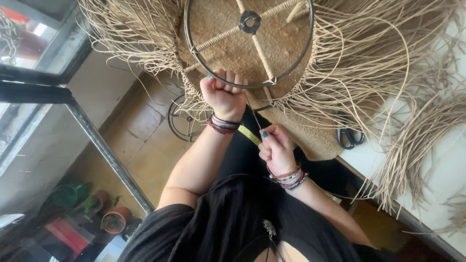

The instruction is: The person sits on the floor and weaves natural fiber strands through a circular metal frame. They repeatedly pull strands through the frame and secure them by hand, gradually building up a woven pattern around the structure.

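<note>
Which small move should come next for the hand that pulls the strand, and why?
Probably the right hand should pull the strand tight: it runs slack up to the metal ring, which the left hand grips at the rim.

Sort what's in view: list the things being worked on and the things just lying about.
In hand: round black metal ring frame, gripped by left hand; thin tan fibre strand, pinched by right hand; loose tan fibre strands.

Lying about: black-handled scissors; terracotta flowerpot; green watering can.
</note>
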